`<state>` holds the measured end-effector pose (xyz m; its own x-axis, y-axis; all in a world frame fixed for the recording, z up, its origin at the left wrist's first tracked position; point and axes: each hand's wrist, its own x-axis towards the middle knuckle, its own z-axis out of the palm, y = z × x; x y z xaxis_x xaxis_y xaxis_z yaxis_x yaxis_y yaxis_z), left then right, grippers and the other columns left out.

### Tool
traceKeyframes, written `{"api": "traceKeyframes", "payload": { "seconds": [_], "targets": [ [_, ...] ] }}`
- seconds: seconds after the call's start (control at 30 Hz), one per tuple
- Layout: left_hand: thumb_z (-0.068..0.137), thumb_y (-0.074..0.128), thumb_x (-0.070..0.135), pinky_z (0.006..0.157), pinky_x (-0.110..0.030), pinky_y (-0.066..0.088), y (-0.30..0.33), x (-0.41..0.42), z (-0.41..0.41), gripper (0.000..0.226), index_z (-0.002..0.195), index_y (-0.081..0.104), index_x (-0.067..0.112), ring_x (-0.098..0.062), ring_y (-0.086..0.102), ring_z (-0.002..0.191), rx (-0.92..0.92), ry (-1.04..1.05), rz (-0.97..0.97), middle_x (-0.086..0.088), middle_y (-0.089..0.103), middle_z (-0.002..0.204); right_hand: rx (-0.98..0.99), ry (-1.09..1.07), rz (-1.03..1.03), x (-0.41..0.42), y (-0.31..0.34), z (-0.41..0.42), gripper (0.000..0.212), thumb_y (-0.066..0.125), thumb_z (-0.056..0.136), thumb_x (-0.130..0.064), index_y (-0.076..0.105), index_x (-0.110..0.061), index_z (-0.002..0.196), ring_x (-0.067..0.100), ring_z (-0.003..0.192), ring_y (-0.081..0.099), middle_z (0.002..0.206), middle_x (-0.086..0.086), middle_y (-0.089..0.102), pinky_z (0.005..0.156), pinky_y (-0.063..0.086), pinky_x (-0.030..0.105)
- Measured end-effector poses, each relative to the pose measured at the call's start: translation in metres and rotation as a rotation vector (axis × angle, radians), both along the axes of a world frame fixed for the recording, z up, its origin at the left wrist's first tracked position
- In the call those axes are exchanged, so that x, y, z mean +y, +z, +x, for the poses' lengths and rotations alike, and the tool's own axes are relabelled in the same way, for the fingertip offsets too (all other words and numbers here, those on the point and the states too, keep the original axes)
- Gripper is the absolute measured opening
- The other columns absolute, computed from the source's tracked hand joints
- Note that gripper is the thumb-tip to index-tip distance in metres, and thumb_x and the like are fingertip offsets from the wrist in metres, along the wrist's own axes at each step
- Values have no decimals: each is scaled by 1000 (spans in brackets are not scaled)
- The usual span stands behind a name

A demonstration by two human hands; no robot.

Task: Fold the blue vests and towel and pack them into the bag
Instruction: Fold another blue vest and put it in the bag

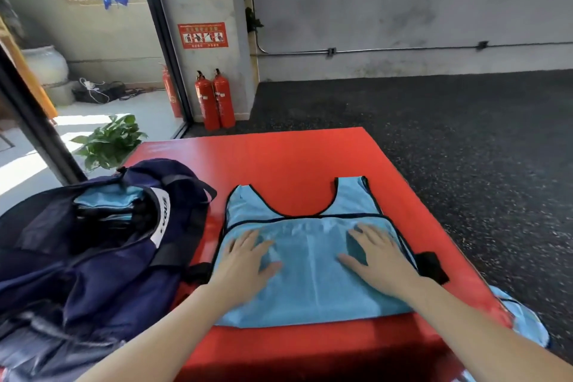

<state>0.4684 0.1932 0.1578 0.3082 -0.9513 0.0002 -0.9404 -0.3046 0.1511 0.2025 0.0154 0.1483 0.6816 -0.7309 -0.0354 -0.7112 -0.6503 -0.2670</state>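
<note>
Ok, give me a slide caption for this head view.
Both hands, left and right, press flat on a half-folded blue vest beside the open bag.

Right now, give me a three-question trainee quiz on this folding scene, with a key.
1. True or false: both hands lie flat on the light blue vest.
2. Where is the navy duffel bag? A) left of the vest B) beyond it C) on the floor
3. Fill in: the vest lies on a ____ mat.

Key: 1 true, left hand and right hand press it. 2 A. 3 red.
</note>
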Motion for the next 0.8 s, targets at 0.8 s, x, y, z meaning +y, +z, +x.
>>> {"api": "traceKeyframes", "payload": {
  "seconds": [0.8],
  "targets": [
    [98, 38, 62, 121, -55, 7, 15, 6, -32, 58, 145, 42, 28, -23, 24, 146, 135, 217, -168, 0, 33, 156, -193, -110, -55, 44, 35, 69, 66, 31, 96, -71, 58, -22, 132, 21, 128, 51, 132, -2, 63, 114, 31, 42]
  ]
}}
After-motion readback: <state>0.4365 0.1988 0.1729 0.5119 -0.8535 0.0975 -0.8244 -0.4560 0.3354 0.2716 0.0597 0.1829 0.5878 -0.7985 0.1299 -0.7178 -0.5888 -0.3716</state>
